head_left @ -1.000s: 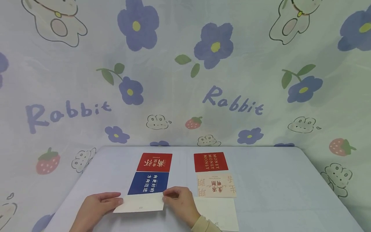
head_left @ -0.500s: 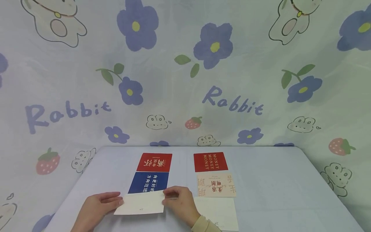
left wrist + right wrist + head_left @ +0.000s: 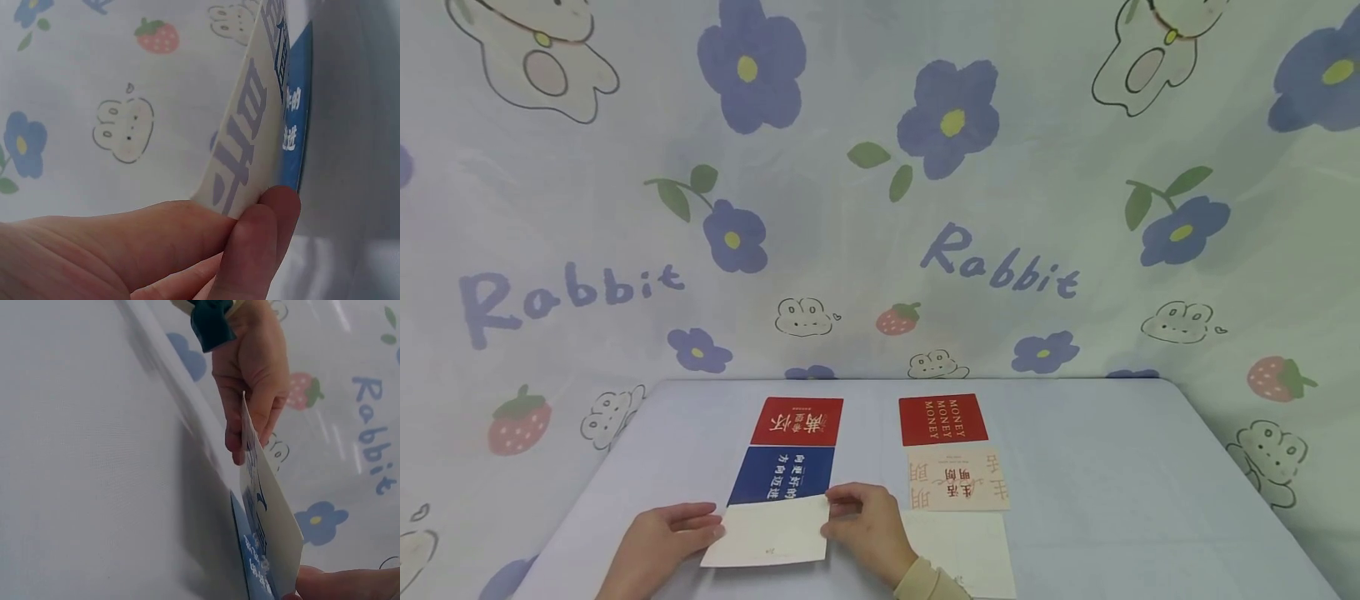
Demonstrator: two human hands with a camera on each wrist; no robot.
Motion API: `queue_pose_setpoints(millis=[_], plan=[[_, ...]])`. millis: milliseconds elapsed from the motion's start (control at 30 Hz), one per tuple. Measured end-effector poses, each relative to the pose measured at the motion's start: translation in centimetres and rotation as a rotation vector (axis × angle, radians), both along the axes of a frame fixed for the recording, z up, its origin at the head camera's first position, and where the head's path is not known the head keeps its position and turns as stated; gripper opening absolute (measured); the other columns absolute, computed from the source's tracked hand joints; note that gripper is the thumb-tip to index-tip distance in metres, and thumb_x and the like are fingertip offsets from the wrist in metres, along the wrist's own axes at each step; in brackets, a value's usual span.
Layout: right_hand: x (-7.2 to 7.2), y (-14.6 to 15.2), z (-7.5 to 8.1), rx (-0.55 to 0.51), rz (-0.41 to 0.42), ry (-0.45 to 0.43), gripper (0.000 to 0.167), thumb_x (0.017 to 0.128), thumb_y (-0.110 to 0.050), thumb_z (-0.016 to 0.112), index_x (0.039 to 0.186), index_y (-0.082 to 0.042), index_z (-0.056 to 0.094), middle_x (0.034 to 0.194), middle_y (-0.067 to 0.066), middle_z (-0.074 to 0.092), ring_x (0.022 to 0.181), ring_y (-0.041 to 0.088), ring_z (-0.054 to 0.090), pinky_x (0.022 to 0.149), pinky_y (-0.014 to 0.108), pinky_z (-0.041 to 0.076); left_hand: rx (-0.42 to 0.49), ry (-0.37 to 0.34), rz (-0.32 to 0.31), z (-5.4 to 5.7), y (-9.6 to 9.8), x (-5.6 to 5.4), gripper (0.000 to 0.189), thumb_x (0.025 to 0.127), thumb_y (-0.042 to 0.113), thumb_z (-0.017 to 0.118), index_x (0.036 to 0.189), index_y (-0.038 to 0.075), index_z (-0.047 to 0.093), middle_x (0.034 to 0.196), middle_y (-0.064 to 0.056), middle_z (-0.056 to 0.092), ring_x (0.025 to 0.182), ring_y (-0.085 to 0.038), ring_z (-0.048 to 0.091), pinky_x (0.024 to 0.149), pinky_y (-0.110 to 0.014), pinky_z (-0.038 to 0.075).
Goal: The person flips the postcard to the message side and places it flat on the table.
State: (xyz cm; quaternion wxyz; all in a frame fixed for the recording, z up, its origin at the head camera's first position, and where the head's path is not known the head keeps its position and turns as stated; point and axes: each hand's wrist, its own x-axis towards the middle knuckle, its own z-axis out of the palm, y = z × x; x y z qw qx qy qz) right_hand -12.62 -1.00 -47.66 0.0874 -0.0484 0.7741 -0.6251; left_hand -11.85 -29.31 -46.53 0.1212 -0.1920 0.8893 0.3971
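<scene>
Between both hands is a cream card [image 3: 766, 533], its back facing up with a small mark on it. My left hand [image 3: 662, 546] pinches its left edge between thumb and fingers. At the right edge, the thumb and fingertips of my right hand [image 3: 871, 529] grip it. The left wrist view shows large grey-purple characters on the underside of the card [image 3: 244, 137]. It is tilted, and in the right wrist view a gap shows between the card [image 3: 278, 519] and a blue card [image 3: 250, 562]. In the head view it overlaps the near edge of that blue card [image 3: 782, 475].
Beyond the blue card lies a red card [image 3: 797, 421] with white characters. A second column to the right has a red "MONEY" card [image 3: 943, 419], a beige card [image 3: 958, 481] and a white card [image 3: 962, 550]. They lie on a white-covered table [image 3: 1112, 483] before a printed curtain [image 3: 850, 208].
The held card has come slightly toward me and right, its near edge lower, showing more of its back. Both hands keep their grip; the left has shifted slightly right.
</scene>
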Motion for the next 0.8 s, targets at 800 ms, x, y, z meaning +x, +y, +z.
queue_pose_setpoints(millis=[800], plan=[[0.0,-0.2,-1.1,-0.007,0.035,-0.055,0.059,0.065,0.005,0.088,0.120,-0.002,0.066,0.093,-0.002,0.069,0.080,0.013,0.068,0.073,0.033,0.059,-0.072,-0.037,-0.034,-0.8,-0.4,-0.1,0.066,0.075,0.039,0.087,0.119,-0.007,0.068,0.104,-0.018,0.073,0.091,-0.028,0.068,0.089,-0.055,0.053]])
